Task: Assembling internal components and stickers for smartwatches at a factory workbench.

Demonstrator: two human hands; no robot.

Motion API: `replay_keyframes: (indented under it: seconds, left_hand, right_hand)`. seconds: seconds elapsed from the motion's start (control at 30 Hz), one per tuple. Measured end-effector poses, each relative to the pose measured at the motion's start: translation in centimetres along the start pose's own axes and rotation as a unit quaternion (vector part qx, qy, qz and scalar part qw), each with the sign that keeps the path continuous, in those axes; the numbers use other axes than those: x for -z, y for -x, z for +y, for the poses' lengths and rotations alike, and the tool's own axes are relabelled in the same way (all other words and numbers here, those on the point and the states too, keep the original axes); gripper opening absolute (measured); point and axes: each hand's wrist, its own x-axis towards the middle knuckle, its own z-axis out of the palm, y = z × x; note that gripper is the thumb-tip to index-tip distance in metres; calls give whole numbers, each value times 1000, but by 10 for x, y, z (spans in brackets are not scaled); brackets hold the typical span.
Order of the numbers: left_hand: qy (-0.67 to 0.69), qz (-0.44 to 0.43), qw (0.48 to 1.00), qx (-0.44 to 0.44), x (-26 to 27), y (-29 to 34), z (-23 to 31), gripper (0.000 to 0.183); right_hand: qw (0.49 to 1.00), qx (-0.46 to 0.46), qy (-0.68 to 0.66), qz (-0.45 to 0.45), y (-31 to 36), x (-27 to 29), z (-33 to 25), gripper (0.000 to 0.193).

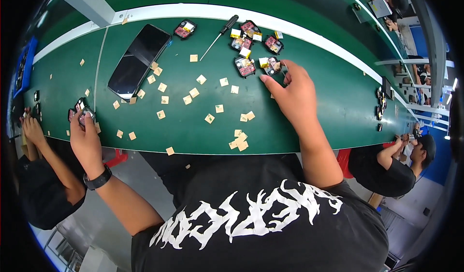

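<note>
Over the left part of the green table, my left hand [86,139] closes its thumb and fingers on a small black device with a red circuit board [88,115]. Similar pieces show just beyond its fingertips; their exact number is hard to make out. My right hand [297,93] reaches to the back middle, its thumb and fingers at the near and right edges of an open black device [269,65] with a yellow-and-white battery. Beside that one lies a cluster of several such devices [245,66], and a single device [185,29] rests farther left.
A black smartphone [140,62] lies left of centre. A screwdriver [220,36] points toward me. Small beige adhesive squares [194,92] are scattered over the table [183,132]. A white rail [193,12] bounds the back. Co-workers sit at left [48,170] and right [386,165].
</note>
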Motion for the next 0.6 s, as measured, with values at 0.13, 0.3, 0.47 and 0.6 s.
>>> replay_keyframes:
  seconds: [0.13, 0.3, 0.47, 0.6]
  left_hand:
    - [-161, -26, 987, -9, 5, -2, 37, 39]
    - [-16, 72, 983, -169, -8, 35, 78, 31]
    - [330, -232, 890, -212, -35, 100, 146, 26]
    - [449, -383, 793, -153, -52, 122, 172, 43]
  right_hand:
    - [1000, 3, 8, 12, -6, -3, 5, 52]
    - [996, 83, 5, 24, 5, -1, 18, 46]
    - [976, 206, 70, -19, 15, 13, 8, 44]
    - [915, 397, 43, -62, 22, 15, 2, 40]
